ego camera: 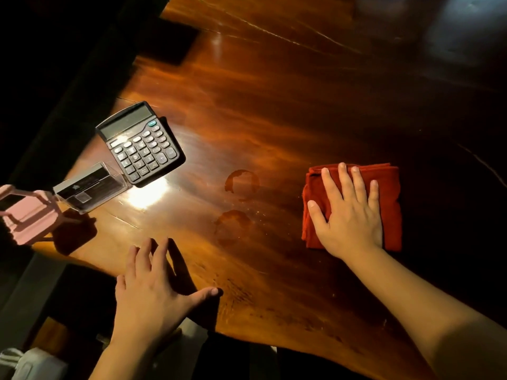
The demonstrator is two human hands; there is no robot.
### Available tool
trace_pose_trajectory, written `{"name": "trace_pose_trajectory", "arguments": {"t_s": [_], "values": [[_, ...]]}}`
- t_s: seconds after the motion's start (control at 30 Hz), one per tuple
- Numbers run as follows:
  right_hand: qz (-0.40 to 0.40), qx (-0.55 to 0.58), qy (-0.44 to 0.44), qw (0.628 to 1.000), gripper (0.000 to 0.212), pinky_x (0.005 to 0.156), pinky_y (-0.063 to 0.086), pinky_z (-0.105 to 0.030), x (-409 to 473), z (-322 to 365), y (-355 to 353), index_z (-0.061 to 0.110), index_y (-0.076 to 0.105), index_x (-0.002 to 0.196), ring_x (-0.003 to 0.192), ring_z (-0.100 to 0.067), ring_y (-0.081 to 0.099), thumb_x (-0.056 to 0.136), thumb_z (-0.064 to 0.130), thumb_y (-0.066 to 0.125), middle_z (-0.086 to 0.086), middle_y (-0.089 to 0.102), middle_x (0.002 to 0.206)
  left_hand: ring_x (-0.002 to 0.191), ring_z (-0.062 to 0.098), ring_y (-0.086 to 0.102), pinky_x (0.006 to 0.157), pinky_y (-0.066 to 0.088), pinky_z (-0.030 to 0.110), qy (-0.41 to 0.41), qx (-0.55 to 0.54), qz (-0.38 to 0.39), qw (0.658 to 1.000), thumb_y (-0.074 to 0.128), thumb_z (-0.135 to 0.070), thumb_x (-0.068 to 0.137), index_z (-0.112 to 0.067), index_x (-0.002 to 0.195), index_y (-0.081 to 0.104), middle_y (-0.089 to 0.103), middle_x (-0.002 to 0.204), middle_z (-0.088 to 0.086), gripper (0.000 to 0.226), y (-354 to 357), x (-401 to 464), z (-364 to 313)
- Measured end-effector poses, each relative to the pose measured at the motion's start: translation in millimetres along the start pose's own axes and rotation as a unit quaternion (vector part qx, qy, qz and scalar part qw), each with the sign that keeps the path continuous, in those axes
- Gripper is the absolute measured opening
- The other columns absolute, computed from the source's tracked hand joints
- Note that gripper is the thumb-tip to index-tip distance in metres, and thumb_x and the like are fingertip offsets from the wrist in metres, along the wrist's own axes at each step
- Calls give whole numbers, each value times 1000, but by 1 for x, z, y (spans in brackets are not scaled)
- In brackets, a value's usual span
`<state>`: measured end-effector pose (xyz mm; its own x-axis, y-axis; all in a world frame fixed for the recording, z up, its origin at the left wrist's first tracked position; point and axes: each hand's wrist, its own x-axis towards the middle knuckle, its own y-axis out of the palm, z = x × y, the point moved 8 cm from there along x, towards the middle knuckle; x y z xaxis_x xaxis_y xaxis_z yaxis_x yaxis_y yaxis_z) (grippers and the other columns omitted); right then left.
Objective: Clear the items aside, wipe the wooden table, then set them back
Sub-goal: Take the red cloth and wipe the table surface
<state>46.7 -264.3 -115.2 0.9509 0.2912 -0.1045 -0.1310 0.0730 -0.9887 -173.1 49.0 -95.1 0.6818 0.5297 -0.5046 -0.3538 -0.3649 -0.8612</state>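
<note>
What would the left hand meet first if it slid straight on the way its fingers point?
Probably the clear card holder or the calculator beside it; the left hand points up-left across bare wooden table toward them.

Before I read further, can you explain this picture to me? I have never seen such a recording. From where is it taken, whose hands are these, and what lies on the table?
There is no machine here. A person wears one camera on the head, and it looks down at their own two bare hands.

The right hand lies flat, fingers spread, on a folded red cloth and presses it on the wooden table. The left hand rests open near the table's near edge and holds nothing.

At the left side stand a black calculator, a clear card holder and a pink object that I cannot identify. Two ring-shaped stains show between the hands.
</note>
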Motion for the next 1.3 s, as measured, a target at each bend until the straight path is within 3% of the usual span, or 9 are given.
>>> {"name": "trace_pose_trajectory", "arguments": {"t_s": [0.3,0.5,0.77,1.03,1.3], "values": [[7,10,-50,999,74,126,3,-55,29,83,0,28,21,162,157,-29,7,97,63,26,-9,17,170,154,28,-4,120,18,57,13,-14,3,1000,38,-105,41,-32,158,6,3,168,3,142,-7,0,3],[15,19,-93,995,74,126,1,-54,33,143,2,28,23,162,157,-29,7,97,62,30,-9,17,171,154,27,-8,120,16,56,13,4,5,1000,26,-108,42,-33,157,3,-4,169,-1,140,-4,-1,6],[16,40,-137,990,76,124,7,-59,21,210,10,24,31,160,156,-35,13,94,62,34,-13,23,168,154,26,-7,119,21,55,10,6,10,1000,36,-104,45,-33,157,2,-4,169,-2,137,-3,1,9],[25,47,-207,977,76,123,6,-60,-8,194,11,30,33,159,156,-35,12,93,67,37,-12,22,169,153,30,-14,119,17,62,13,27,48,998,50,-100,41,-36,156,-7,-12,168,3,144,-3,1,-9],[44,49,-218,974,71,125,4,-57,-37,124,12,38,28,159,157,-31,10,95,68,35,-6,19,170,151,29,-21,118,12,66,65,50,56,995,42,-105,31,-37,155,-16,-19,167,0,153,-6,7,-31]]}}
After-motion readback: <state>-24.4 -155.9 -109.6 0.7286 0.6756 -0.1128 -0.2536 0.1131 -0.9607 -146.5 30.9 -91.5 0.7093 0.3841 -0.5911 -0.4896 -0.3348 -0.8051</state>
